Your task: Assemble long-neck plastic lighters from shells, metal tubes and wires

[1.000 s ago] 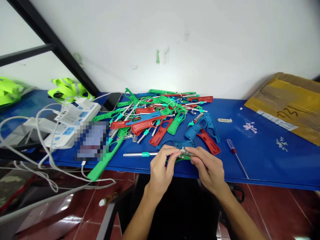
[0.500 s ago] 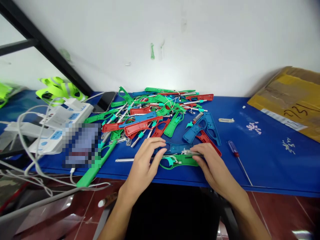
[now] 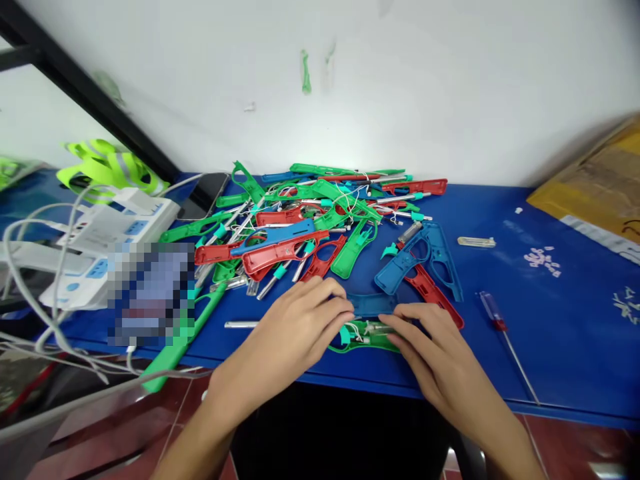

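Observation:
A green lighter casing half (image 3: 367, 344) lies between my hands near the table's front edge, with white wires (image 3: 356, 329) and a teal trigger (image 3: 345, 335) in it. A metal lighter rod (image 3: 241, 325) sticks out to the left, passing beneath my left hand. My left hand (image 3: 300, 327) is closed in a pinch at the left part of the casing; what its fingertips grip is hidden. My right hand (image 3: 440, 347) closes thumb and fingers on a clear lighter tank (image 3: 380, 328) over the casing's right part. Just behind lies a blue casing half (image 3: 373, 305).
A pile of green, red and blue lighter parts (image 3: 285, 253) spreads behind my hands. To the right are a screwdriver (image 3: 493, 313), a clear tank (image 3: 476, 242), small pink bits (image 3: 543, 260) and a cardboard box (image 3: 595, 180). A power strip (image 3: 117, 247) with cables stands left.
My left fingers have come together from a wider gap and moved right, over the casing. The clear tank in my right hand now sits lower, at the green casing. The view has shifted slightly.

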Available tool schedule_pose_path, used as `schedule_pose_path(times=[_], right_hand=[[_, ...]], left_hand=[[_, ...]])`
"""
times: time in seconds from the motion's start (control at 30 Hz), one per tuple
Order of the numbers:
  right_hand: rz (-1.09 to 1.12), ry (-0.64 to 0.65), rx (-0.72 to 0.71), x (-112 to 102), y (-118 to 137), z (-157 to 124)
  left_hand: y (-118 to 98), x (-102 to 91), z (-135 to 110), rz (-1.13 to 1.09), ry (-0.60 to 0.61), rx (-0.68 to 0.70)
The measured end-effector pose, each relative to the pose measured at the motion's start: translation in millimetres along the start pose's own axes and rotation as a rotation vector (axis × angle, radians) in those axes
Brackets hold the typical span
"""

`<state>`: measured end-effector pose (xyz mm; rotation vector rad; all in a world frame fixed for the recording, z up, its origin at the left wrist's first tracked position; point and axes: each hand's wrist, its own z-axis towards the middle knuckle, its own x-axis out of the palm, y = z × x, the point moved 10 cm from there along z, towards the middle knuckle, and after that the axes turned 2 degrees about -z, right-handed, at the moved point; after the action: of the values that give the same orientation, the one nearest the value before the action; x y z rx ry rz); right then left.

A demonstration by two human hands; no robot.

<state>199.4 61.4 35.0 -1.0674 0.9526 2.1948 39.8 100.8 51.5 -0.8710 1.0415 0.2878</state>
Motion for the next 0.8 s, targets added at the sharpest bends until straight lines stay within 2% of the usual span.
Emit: schedule_pose_path(times=[0.13,0.27,0.47,0.7,0.8], right_hand=[[0.004,0.003,-0.008,1.6,-0.2,0.1],[0.011,0.01,-0.016,4.5,-1.2,-0.8],[0.01,0.01,-0.015,7.1,-4.4,-1.8],[-0.011,-0.017,-0.041,7.5,-2.7,-3.0],[-0.019,-0.033,-0.052,7.4,-2.5,-3.9]], left_hand=[[0.5,7.1,20.7,0.126,0.21,-0.002],[-0.4,9.4,33.4,0.218,0.303,0.001],[3.5,15.6,41.1,0.191,0.424,-0.044],[3.4,18.1,48.6,0.153,0.465,-0.014],[2.8,11.9,45.3,0.125,0.426,-0.003]])
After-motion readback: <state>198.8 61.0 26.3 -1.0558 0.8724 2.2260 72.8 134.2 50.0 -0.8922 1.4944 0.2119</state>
